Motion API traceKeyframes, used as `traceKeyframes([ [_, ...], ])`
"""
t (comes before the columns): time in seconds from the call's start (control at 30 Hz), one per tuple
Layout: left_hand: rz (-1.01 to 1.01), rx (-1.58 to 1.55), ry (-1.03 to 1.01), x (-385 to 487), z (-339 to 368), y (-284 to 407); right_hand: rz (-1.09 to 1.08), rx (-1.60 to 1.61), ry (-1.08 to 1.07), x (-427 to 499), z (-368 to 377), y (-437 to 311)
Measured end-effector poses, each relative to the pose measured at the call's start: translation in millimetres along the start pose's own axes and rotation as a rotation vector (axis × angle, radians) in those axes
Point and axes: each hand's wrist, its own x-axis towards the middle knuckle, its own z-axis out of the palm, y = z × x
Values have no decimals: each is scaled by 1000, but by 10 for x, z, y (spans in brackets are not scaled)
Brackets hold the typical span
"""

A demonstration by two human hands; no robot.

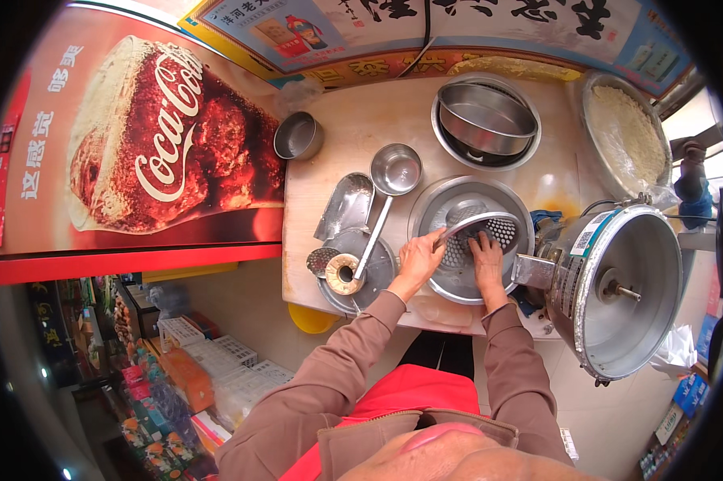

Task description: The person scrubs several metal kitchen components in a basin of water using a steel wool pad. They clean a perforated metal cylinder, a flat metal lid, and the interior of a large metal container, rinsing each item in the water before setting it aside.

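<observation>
A perforated metal screen drum [501,233] with a solid rim is tilted over a wide metal basin [419,207]. My left hand [420,255] grips the drum's rim at its left side. Inside its opening, my right hand [487,260] rests with spread fingers against the holed wall; the fingertips are partly hidden. Some pale residue and wet shine show on the basin's inner surface. Left of the basin lies a long-handled steel ladle [396,170], its handle end by a cream ring-shaped part [341,264] on a round metal lid [380,255].
A grinding machine's open metal drum [644,252], with a central shaft, stands close right of the basin. Nested steel pans [487,129] sit behind it. A metal scoop [346,201] and steel pot [298,135] are at left. A large bowl of pale crumbly material [629,129] stands back right.
</observation>
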Motion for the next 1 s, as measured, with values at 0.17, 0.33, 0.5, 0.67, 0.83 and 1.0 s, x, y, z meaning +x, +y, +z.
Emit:
traceKeyframes([
  [0.17, -81, -292, 122, -118, 374, 154, 209, 641, 231, -14, 346, -321],
  [0.33, -61, -96, -156, 87, 154, -152, 2, -8, -73, -128, 279, 181],
  [0.5, 19, -409, 32, 47, 127, -1, 101, 199, 234, -209, 98, 62],
  [0.67, -366, -591, -182, -29, 257, 282, 210, 565, 261, -236, 250, -304],
  [0.83, 18, 4, -146, 73, -107, 205, -31, -80, 264, -242, 152, 179],
  [1.0, 123, -171, -6, -134, 84, 436, 185, 731, 306, -312, 201, -206],
])
